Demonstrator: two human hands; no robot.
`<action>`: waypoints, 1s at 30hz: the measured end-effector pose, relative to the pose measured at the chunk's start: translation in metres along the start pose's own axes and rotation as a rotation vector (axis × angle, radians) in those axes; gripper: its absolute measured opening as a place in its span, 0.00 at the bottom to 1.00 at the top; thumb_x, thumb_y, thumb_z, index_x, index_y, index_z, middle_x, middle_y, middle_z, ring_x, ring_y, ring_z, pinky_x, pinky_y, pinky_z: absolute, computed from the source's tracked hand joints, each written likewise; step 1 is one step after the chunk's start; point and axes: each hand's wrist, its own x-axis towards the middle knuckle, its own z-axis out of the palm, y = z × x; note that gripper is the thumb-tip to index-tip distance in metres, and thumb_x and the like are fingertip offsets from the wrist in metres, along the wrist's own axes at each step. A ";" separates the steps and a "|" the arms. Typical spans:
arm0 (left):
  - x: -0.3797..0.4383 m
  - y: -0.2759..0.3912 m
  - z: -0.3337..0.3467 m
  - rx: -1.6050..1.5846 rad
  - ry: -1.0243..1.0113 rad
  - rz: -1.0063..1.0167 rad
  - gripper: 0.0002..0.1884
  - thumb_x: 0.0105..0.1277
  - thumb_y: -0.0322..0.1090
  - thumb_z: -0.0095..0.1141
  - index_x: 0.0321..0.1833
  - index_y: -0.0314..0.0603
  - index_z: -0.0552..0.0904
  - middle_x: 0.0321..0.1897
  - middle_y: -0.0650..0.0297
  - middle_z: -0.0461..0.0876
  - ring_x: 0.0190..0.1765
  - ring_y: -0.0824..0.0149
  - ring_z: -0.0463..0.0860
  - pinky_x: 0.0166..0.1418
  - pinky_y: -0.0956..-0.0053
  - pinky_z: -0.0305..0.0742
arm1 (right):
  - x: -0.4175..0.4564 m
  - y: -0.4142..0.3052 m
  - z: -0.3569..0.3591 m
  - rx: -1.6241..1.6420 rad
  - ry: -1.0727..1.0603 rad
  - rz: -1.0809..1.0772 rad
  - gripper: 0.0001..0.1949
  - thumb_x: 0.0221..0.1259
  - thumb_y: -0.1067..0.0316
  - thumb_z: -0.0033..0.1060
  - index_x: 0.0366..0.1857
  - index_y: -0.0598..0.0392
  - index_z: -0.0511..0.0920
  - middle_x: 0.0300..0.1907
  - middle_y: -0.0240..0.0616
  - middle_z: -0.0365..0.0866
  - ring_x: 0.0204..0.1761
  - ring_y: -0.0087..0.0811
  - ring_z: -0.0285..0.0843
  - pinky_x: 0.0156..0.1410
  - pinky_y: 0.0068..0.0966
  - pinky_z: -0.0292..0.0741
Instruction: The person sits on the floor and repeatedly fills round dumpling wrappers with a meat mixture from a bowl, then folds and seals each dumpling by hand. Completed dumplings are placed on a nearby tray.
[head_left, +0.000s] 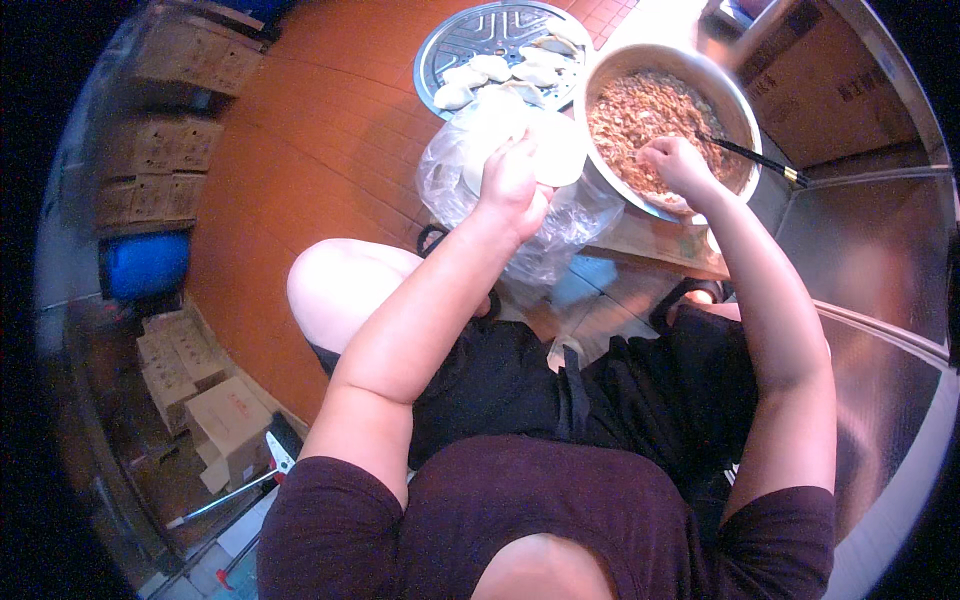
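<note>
My left hand (514, 184) is closed at the edge of a round white dough wrapper (564, 156), thumb above and fingers curled below. Behind and beneath it bulges a clear plastic bag (442, 176). Over a large metal bowl (752, 124) of minced filling (637, 105), my right hand (675, 165) is bent with its fingertips close to the filling; whether they pinch anything is hidden. A black-handled utensil (757, 159) leans across the bowl's right rim, its end in the filling. Several folded dumplings (491, 69) lie on a perforated round metal tray (450, 45) beyond the bag.
The bowl rests on a low wooden stand (660, 251). A metal panel (870, 247) and a large cardboard box (832, 90) border the right side. Stacked cartons (229, 420) and a blue container (146, 262) line the left, beyond the reddish-brown floor (247, 225).
</note>
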 end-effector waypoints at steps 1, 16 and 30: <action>0.001 0.000 0.001 -0.004 0.012 0.007 0.16 0.76 0.33 0.37 0.61 0.32 0.68 0.54 0.52 0.77 0.56 0.59 0.80 0.59 0.63 0.77 | 0.005 0.002 0.001 0.009 -0.005 -0.008 0.13 0.61 0.58 0.57 0.41 0.54 0.85 0.32 0.44 0.84 0.34 0.35 0.82 0.44 0.32 0.76; 0.022 -0.004 -0.001 -0.110 -0.069 0.110 0.15 0.75 0.34 0.37 0.55 0.32 0.73 0.48 0.54 0.79 0.50 0.60 0.82 0.57 0.65 0.77 | 0.002 0.004 -0.023 0.677 -0.260 0.151 0.09 0.69 0.66 0.47 0.37 0.54 0.80 0.18 0.21 0.63 0.17 0.17 0.54 0.21 0.17 0.52; 0.015 -0.026 0.067 -0.309 -0.357 -0.133 0.38 0.73 0.63 0.20 0.67 0.33 0.62 0.64 0.50 0.68 0.68 0.55 0.68 0.73 0.54 0.60 | -0.076 -0.043 -0.065 -0.023 0.468 -0.722 0.09 0.64 0.72 0.57 0.45 0.55 0.82 0.29 0.39 0.80 0.34 0.33 0.80 0.43 0.28 0.76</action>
